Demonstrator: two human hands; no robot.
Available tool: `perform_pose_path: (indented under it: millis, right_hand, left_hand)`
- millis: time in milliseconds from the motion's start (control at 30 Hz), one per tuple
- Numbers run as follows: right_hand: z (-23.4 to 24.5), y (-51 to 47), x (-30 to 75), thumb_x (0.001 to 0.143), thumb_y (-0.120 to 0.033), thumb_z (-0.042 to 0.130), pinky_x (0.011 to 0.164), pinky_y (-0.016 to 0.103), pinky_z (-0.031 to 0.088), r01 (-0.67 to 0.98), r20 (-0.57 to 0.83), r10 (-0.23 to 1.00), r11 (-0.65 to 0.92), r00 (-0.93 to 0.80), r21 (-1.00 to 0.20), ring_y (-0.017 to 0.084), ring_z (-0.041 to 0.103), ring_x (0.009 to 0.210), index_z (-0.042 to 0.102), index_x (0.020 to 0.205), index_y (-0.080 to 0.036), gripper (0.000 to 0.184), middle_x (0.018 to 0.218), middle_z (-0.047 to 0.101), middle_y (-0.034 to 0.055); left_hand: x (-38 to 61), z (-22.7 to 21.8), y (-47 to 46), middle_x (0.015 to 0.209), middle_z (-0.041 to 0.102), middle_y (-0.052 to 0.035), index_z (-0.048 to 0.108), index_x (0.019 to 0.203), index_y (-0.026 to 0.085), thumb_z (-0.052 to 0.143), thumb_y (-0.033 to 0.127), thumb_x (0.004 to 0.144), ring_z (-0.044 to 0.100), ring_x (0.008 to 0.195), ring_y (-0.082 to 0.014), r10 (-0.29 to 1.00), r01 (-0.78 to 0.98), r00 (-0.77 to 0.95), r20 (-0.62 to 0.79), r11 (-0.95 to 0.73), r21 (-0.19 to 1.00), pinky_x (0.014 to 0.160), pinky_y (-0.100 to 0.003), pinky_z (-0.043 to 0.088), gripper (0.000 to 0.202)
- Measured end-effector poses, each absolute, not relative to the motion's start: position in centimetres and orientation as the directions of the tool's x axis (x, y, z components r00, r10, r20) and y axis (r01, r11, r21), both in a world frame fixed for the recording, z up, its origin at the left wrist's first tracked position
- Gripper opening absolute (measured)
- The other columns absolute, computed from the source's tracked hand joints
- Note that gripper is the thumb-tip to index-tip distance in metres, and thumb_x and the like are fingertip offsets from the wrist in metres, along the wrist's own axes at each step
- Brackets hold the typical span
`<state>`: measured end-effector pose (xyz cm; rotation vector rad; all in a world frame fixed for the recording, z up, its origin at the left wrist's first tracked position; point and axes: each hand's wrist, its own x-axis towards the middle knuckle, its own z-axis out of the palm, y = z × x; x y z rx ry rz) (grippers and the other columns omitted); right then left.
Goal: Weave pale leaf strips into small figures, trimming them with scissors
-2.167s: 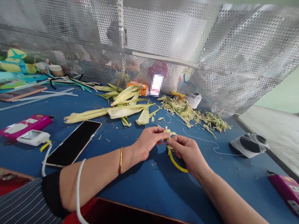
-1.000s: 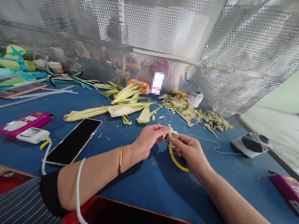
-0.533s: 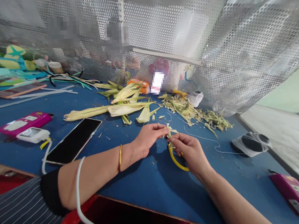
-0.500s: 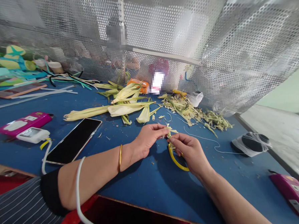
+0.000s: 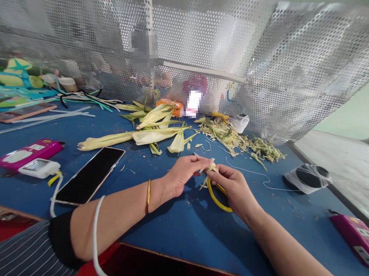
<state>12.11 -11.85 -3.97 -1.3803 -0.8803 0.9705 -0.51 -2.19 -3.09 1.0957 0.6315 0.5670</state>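
Note:
Pale strips of corn husk (image 5: 212,168) are pinched between the fingers of my left hand (image 5: 186,171), which is closed. My right hand (image 5: 233,185) is closed too, its thumb and forefinger gripping the same small husk piece from the right. Under the right fingers hangs a yellow loop (image 5: 218,202), like a scissors handle; its rest is hidden by the hand. Both hands meet just above the blue table (image 5: 183,232). Behind them lie whole corn husks (image 5: 156,135) and, farther right, a heap of husk scraps (image 5: 224,134).
A black spool (image 5: 307,177) with white thread stands at the right. A dark-screened phone (image 5: 90,176) and a purple power strip (image 5: 30,154) lie left; another power strip (image 5: 359,240) is at the right edge. A white cable (image 5: 97,241) crosses my left forearm. A perforated screen (image 5: 198,38) borders the back.
My left fingers have shifted slightly right and lower, covering more of the husk piece. Some strips now hang below the fingers. The yellow loop stays at the right hand.

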Motion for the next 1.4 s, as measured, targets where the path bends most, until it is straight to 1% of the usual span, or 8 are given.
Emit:
perform_pose_path:
  millis: [133, 333, 567, 800, 933, 1100, 1267, 1400]
  right_hand:
    - [-3.7, -11.7, 12.5, 0.067, -0.042, 0.083, 0.057, 0.024, 0.033, -0.209, -0.078, 0.909, 0.010, 0.409, -0.978, 0.010, 0.041, 0.059, 0.063, 0.066, -0.018, 0.031, 0.059, 0.051, -0.0035]
    - [-3.6, -11.5, 13.0, 0.063, -0.033, 0.086, 0.052, 0.022, 0.031, -0.375, -0.118, 0.873, 0.078, 0.472, -0.924, 0.008, 0.035, 0.054, 0.066, 0.072, -0.019, 0.026, 0.058, 0.049, -0.0052]
    - [-3.5, -11.6, 12.8, 0.065, -0.036, 0.084, 0.058, 0.025, 0.038, -0.325, -0.094, 0.886, 0.066, 0.454, -0.944, 0.010, 0.041, 0.055, 0.063, 0.065, -0.020, 0.026, 0.056, 0.046, -0.0053]
    - [-3.2, -11.6, 12.9, 0.066, -0.038, 0.082, 0.060, 0.026, 0.041, -0.301, -0.088, 0.915, 0.038, 0.394, -0.953, 0.012, 0.045, 0.058, 0.065, 0.067, -0.020, 0.025, 0.057, 0.047, -0.0040]
    - [-3.4, -11.5, 12.9, 0.065, -0.037, 0.082, 0.064, 0.026, 0.041, -0.284, -0.080, 0.926, 0.030, 0.368, -0.958, 0.012, 0.047, 0.062, 0.062, 0.062, -0.019, 0.028, 0.061, 0.052, -0.0029]
    - [-3.6, -11.5, 12.8, 0.063, -0.036, 0.085, 0.058, 0.025, 0.036, -0.268, -0.097, 0.903, 0.020, 0.418, -0.963, 0.010, 0.042, 0.057, 0.060, 0.060, -0.018, 0.030, 0.058, 0.051, -0.0037]
    - [-3.6, -11.4, 13.2, 0.061, -0.035, 0.085, 0.054, 0.025, 0.037, -0.294, -0.106, 0.890, 0.033, 0.443, -0.955, 0.010, 0.042, 0.054, 0.062, 0.063, -0.019, 0.028, 0.055, 0.051, -0.0040]
    - [-3.1, -11.4, 14.0, 0.061, -0.034, 0.086, 0.050, 0.023, 0.036, -0.349, -0.121, 0.875, 0.059, 0.470, -0.935, 0.009, 0.041, 0.050, 0.066, 0.071, -0.019, 0.027, 0.054, 0.050, -0.0053]
  left_hand:
    - [-0.6, -2.9, -2.2, 0.090, 0.072, -0.0084, 0.074, 0.085, 0.016, 0.070, 0.062, 0.072, 0.062, 0.090, -0.0200, 0.687, -0.127, 0.692, -0.223, 0.419, 0.899, 0.080, -0.031, 0.045, 0.048]
    - [-0.6, -3.0, -2.3, 0.095, 0.072, -0.0082, 0.074, 0.086, 0.016, 0.073, 0.043, 0.076, 0.063, 0.091, -0.0188, 0.626, -0.078, 0.749, -0.214, 0.405, 0.911, 0.083, -0.032, 0.046, 0.029]
    - [-0.6, -3.1, -2.6, 0.090, 0.071, -0.0075, 0.075, 0.086, 0.016, 0.069, 0.056, 0.076, 0.062, 0.087, -0.0179, 0.533, -0.029, 0.824, -0.194, 0.381, 0.924, 0.078, -0.030, 0.043, 0.041]
    - [-0.5, -3.5, -2.7, 0.067, 0.059, -0.0004, 0.073, 0.078, 0.017, 0.072, 0.041, 0.073, 0.045, 0.062, -0.0118, 0.584, -0.016, 0.807, -0.091, 0.176, 0.984, 0.056, -0.026, 0.029, 0.024]
    - [-0.4, -3.4, -2.8, 0.058, 0.054, 0.0017, 0.074, 0.075, 0.016, 0.069, 0.034, 0.074, 0.042, 0.057, -0.0112, 0.627, -0.001, 0.778, -0.049, 0.079, 0.997, 0.058, -0.027, 0.031, 0.019]
    - [-0.4, -3.6, -2.7, 0.073, 0.068, -0.0039, 0.073, 0.071, 0.017, 0.073, 0.030, 0.068, 0.056, 0.071, -0.0166, 0.633, 0.035, 0.774, 0.005, -0.051, 0.998, 0.070, -0.030, 0.041, 0.014]
    - [-0.6, -3.6, -2.5, 0.066, 0.063, -0.0019, 0.072, 0.070, 0.019, 0.078, 0.041, 0.065, 0.053, 0.066, -0.0170, 0.683, 0.130, 0.728, 0.052, -0.211, 0.969, 0.062, -0.029, 0.037, 0.023]
    - [-0.6, -3.3, -2.2, 0.053, 0.045, 0.0025, 0.071, 0.071, 0.018, 0.060, 0.063, 0.079, 0.040, 0.053, -0.0122, 0.778, 0.070, 0.628, -0.025, -0.024, 0.997, 0.055, -0.029, 0.029, 0.047]
